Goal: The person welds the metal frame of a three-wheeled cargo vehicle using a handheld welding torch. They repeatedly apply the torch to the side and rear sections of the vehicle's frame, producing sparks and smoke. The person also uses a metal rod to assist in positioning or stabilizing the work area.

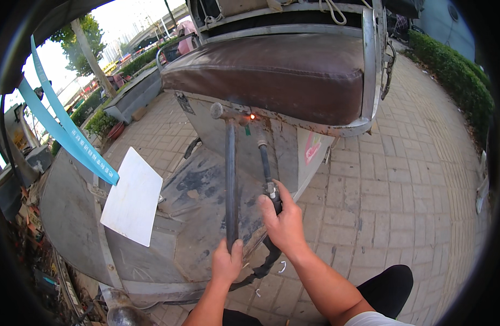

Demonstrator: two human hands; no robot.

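My left hand (227, 263) is closed round the lower end of a hammer (231, 174) with a long dark handle. The hammer's head lies against the metal panel (198, 117) just below the brown padded seat (271, 73). In my right hand (285, 220) is a welding torch (264, 160), its grip wrapped by the fingers and its nozzle angled up. A small orange-red glowing spot (252, 117) shows near the nozzle, right beside the hammer head. From the torch grip a black cable (267, 259) runs down and left, passing behind my left forearm.
The vehicle's grey metal floor (201, 187) lies below the seat. A white board (132, 198) and light blue ribbons (84, 144) are at the left. Brick paving (369, 217) surrounds the vehicle. A hedge (451, 70) borders the right side; loose debris (41, 261) lies far left.
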